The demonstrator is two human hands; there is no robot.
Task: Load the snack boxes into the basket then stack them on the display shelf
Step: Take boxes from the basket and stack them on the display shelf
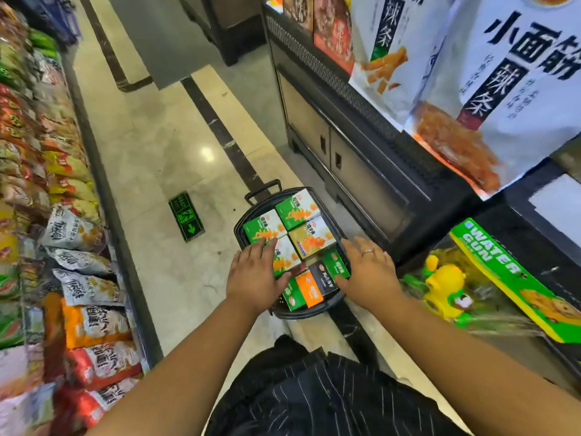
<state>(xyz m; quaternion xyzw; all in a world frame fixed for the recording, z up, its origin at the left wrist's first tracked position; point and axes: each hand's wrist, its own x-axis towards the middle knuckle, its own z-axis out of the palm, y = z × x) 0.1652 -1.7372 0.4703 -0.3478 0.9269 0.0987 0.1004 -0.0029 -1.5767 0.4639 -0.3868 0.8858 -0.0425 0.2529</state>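
Note:
A dark plastic basket (pixel 240 226) stands on the aisle floor, filled with several snack boxes. Green-and-white boxes (pixel 297 207) lie flat at its far end, a yellow one (pixel 311 242) sits in the middle, and narrow green, orange and black boxes (pixel 309 289) stand on edge at the near end. My left hand (pixel 253 278) lies flat, fingers spread, on the boxes at the basket's left side. My right hand (pixel 367 272), a ring on one finger, rests with fingers apart over the basket's right rim, touching a green box (pixel 336 267). Neither hand grips anything.
A long shelf of snack bags (pixel 72 234) runs down the left. A dark display cabinet (pixel 361 158) with large snack bags (pixel 490 77) on top stands to the right. A water gun toy pack (pixel 503 278) lies at right. A green exit sign (pixel 186 216) marks the floor.

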